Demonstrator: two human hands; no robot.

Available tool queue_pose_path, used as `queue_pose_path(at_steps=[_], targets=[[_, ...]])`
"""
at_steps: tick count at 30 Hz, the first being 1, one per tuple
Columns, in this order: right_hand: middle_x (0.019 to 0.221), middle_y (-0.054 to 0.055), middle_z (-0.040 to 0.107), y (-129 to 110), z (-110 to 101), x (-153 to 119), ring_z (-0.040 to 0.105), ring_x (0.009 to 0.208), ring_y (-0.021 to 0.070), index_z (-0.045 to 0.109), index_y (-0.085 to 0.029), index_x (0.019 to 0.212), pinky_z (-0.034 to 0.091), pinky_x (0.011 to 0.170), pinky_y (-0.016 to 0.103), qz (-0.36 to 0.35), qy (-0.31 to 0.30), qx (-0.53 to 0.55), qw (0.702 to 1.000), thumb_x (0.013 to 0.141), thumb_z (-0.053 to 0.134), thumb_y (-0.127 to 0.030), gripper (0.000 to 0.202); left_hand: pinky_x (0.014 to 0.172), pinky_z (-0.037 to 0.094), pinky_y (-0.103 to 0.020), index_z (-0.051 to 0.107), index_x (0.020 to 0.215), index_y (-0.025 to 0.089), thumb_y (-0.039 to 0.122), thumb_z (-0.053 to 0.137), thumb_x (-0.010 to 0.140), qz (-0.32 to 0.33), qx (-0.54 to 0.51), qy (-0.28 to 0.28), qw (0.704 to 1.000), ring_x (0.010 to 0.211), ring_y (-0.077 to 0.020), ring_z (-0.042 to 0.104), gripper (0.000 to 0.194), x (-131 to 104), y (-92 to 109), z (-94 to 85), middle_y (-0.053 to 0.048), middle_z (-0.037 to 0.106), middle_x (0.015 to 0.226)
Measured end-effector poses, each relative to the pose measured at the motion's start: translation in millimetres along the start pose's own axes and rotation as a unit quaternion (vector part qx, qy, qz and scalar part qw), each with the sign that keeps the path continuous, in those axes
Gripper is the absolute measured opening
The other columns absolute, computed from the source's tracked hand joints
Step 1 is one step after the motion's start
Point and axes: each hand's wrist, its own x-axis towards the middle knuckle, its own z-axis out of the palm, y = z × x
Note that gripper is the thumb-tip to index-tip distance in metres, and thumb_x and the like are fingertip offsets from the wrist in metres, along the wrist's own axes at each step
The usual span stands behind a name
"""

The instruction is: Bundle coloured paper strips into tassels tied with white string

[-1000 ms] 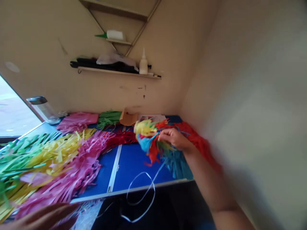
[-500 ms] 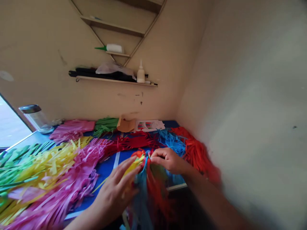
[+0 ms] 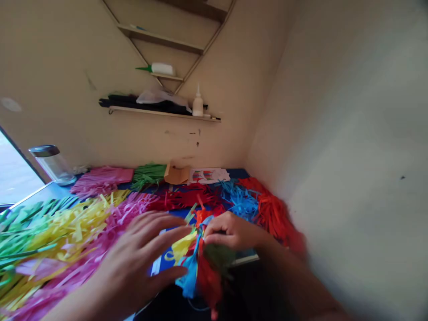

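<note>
At the table's front edge, a bundle of coloured paper strips [image 3: 191,273] in blue, red, yellow and dark green hangs down, its orange top [image 3: 202,216] pointing up. My right hand [image 3: 230,231] pinches the bundle near its top from the right, thumb and index finger together. My left hand [image 3: 140,254] is on the left side of the bundle, slightly blurred, with its fingers spread and thumb apart. Its fingertips are close beside the yellow strips; whether they touch cannot be made out.
Fringed paper in green [image 3: 20,236], yellow [image 3: 80,223], pink [image 3: 113,227], red [image 3: 187,198], blue [image 3: 242,200] and orange-red [image 3: 276,218] covers the blue table. A glass jar [image 3: 55,167] stands back left. Bottles rest on wall shelves [image 3: 160,111].
My left hand has moved left and opened wider, away from the strips. My right hand has shifted slightly down and left with the bundle, whose orange top now shows more.
</note>
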Motion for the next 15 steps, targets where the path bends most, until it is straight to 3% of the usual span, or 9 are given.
queue_pose_path(at_steps=[1, 3, 5, 7, 9, 11, 15], targets=[[0.083, 0.004, 0.071, -4, 4, 2, 0.064, 0.076, 0.0141, 0.071, -0.015, 0.086, 0.047, 0.071, 0.022, -0.007, -0.018, 0.005, 1.000, 0.095, 0.055, -0.032, 0.024, 0.101, 0.047, -0.039, 0.056, 0.132, 0.034, 0.064, 0.072, 0.072, 0.037, -0.031, -0.028, 0.998, 0.110, -0.0233, 0.064, 0.069, 15, 5, 7.2, -0.002, 0.068, 0.125], [0.084, 0.004, 0.073, -11, 10, 3, 0.065, 0.077, 0.0143, 0.072, -0.016, 0.088, 0.047, 0.072, 0.022, -0.006, -0.028, -0.003, 1.000, 0.094, 0.056, -0.030, 0.021, 0.101, 0.047, -0.044, 0.056, 0.129, 0.026, 0.066, 0.076, 0.065, 0.041, -0.094, -0.058, 0.993, 0.109, -0.0265, 0.064, 0.078, 32, 10, 30.8, -0.007, 0.070, 0.120], [0.084, 0.004, 0.073, -13, 13, -1, 0.065, 0.077, 0.0148, 0.072, -0.017, 0.088, 0.047, 0.072, 0.022, 0.008, 0.003, -0.045, 0.999, 0.093, 0.058, -0.029, 0.020, 0.085, 0.054, -0.037, 0.062, 0.116, 0.023, 0.059, 0.079, 0.066, -0.035, -0.135, -0.067, 0.988, 0.093, -0.0237, 0.067, 0.064, 34, 8, 55.4, -0.005, 0.073, 0.100], [0.081, 0.004, 0.072, -11, 14, -7, 0.064, 0.074, 0.0150, 0.072, -0.017, 0.086, 0.045, 0.069, 0.022, 0.036, 0.054, -0.092, 0.994, 0.093, 0.058, -0.030, 0.021, 0.067, 0.051, -0.028, 0.066, 0.095, 0.022, 0.051, 0.075, 0.073, -0.116, -0.149, -0.065, 0.980, 0.074, -0.0181, 0.065, 0.038, 30, 4, 71.9, -0.001, 0.070, 0.081], [0.078, 0.004, 0.071, -6, 14, -11, 0.063, 0.071, 0.0147, 0.072, -0.016, 0.084, 0.043, 0.066, 0.022, 0.059, 0.092, -0.099, 0.989, 0.094, 0.057, -0.031, 0.024, 0.057, 0.045, -0.025, 0.063, 0.075, 0.021, 0.046, 0.070, 0.078, -0.147, -0.158, -0.060, 0.975, 0.062, -0.0142, 0.059, 0.026, 27, 2, 79.4, 0.001, 0.063, 0.070], [0.077, 0.003, 0.071, -1, 14, -14, 0.063, 0.070, 0.0142, 0.072, -0.016, 0.082, 0.042, 0.065, 0.022, 0.073, 0.119, -0.074, 0.987, 0.093, 0.057, -0.031, 0.024, 0.058, 0.043, -0.024, 0.056, 0.064, 0.021, 0.043, 0.066, 0.081, -0.141, -0.186, -0.055, 0.971, 0.063, -0.0135, 0.057, 0.029, 27, 2, 81.2, 0.000, 0.061, 0.072], [0.075, 0.002, 0.070, 5, 16, -16, 0.061, 0.068, 0.0137, 0.072, -0.016, 0.081, 0.042, 0.062, 0.021, 0.088, 0.155, -0.033, 0.983, 0.092, 0.058, -0.032, 0.023, 0.069, 0.049, -0.026, 0.052, 0.070, 0.022, 0.036, 0.065, 0.082, -0.197, -0.274, -0.093, 0.937, 0.075, -0.0159, 0.063, 0.022, 28, 8, 80.1, -0.001, 0.067, 0.083]])
